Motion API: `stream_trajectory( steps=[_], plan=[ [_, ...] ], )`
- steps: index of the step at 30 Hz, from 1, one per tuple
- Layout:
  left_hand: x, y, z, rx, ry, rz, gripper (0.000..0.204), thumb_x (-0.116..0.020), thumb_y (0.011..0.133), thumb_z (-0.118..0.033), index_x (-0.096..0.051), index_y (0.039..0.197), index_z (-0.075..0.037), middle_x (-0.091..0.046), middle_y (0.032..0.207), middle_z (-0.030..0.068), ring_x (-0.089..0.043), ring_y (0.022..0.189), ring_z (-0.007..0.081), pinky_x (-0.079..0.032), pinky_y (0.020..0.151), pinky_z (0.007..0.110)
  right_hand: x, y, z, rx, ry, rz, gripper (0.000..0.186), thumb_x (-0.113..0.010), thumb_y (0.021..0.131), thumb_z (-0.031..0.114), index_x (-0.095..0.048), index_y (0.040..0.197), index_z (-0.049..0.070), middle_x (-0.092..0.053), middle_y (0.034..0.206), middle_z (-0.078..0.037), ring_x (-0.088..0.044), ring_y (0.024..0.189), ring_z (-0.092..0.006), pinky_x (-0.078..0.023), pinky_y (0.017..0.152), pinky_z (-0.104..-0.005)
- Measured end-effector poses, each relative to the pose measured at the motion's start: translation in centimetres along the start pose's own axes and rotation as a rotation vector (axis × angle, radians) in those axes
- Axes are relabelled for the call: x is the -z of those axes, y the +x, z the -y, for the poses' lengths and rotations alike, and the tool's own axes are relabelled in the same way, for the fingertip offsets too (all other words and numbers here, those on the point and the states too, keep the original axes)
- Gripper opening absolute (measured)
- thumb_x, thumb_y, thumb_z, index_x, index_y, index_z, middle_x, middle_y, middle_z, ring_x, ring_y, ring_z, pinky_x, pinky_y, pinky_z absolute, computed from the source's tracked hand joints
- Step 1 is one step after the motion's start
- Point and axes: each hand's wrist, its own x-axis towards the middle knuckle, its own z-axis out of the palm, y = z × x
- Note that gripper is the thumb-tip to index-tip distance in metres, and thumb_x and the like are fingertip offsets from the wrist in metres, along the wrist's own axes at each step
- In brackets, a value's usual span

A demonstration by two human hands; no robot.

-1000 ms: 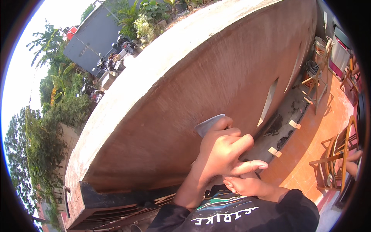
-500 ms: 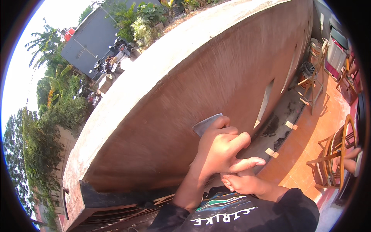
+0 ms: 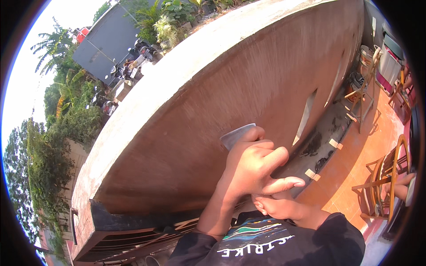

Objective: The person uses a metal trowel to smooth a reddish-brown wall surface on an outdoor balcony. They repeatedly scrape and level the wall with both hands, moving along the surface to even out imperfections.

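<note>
My left hand is closed round a flat grey scraper. The blade shows past the curled index finger, against the brown wall; its handle is hidden by the hand. The thumb sticks out to the right, apart from the fingers. Just below it, close against the left wrist and in front of my dark shirt, my right hand has its fingers curled in. Whatever it may hold is covered.
The wall has a pale top edge and a slanted slot. At right, wooden chairs and a folding stand stand on orange tiles, with part of another person near the chairs. Motorbikes and plants are beyond the wall.
The scraper and my left hand have shifted very slightly upward along the wall. The view has tilted a little. My right hand keeps its place below.
</note>
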Motion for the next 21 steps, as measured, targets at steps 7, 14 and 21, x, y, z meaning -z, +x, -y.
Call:
stream_trajectory(
  steps=[7,14,21],
  plan=[
    [0.3,0.5,-0.5,0.029,0.013,-0.017,0.058,-0.085,0.062,-0.058,-0.052,0.061,-0.012,-0.04,0.048,0.0014,-0.04,0.046,0.0234,-0.036,0.066,0.033,0.1,0.1,1.8,0.09,0.006,-0.005,0.019,-0.05,0.099,0.006,-0.052,0.08,0.005,-0.051,0.066,-0.001,-0.052,0.057,-0.0096,-0.04,0.048,-0.0275],
    [0.3,1.0,-0.4,-0.007,0.035,-0.054,0.054,-0.087,0.064,-0.054,-0.052,0.062,-0.013,-0.042,0.048,0.001,-0.039,0.045,0.0226,-0.036,0.065,0.033,0.8,0.2,1.1,0.083,0.088,-0.034,0.026,-0.046,0.1,0.009,-0.048,0.075,0.006,-0.048,0.064,0.0,-0.049,0.054,-0.0096,-0.039,0.048,-0.0269],
    [0.5,1.5,-0.4,0.026,0.116,0.012,0.056,-0.073,0.077,-0.059,-0.052,0.062,-0.009,-0.05,0.047,0.0106,-0.051,0.051,0.0305,-0.046,0.075,0.039,1.3,0.9,1.7,-0.015,0.108,-0.098,0.013,-0.044,0.106,0.01,-0.048,0.097,0.003,-0.046,0.065,-0.004,-0.045,0.049,-0.0112,-0.038,0.043,-0.0242]
  ],
)
